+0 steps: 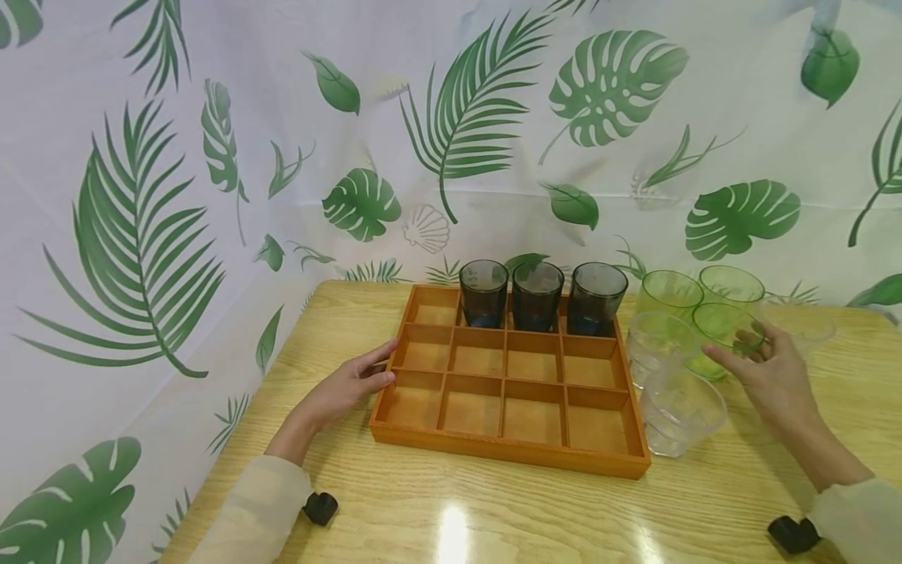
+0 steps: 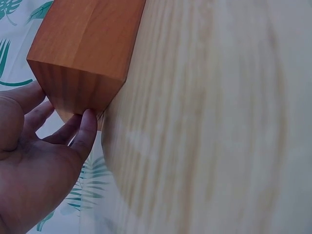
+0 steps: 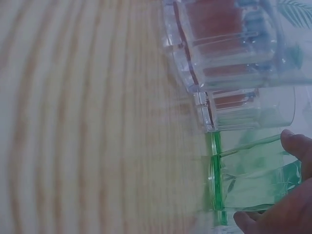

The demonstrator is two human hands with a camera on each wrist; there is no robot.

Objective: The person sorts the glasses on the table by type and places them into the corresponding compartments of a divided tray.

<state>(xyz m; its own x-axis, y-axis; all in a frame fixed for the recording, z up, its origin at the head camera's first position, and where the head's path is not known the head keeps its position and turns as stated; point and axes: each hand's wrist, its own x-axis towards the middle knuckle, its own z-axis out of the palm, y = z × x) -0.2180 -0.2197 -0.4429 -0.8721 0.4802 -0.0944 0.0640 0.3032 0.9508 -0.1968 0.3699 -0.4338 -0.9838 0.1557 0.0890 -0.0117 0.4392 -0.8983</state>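
Observation:
The wooden divided tray [image 1: 478, 403] lies on the table, with three dark grey glasses [image 1: 538, 296] standing in its back row. My left hand [image 1: 355, 381] rests against the tray's left side, fingers touching the wood; in the left wrist view, fingertips meet the tray corner [image 2: 78, 83]. At the right, thumb and fingers of my right hand [image 1: 775, 380] hold the front green glass [image 3: 258, 180] around its sides, while it stands on the table. Two more green glasses [image 1: 671, 290] are just behind it. Clear glasses [image 1: 683, 407] stand between the tray and this hand.
Another clear glass [image 1: 813, 327] is partly hidden behind the right hand. A white leaf-print cloth [image 1: 437, 117] hangs at the back and left of the wooden table [image 1: 395, 501]. The back-left compartment and the two front rows of the tray hold no glasses.

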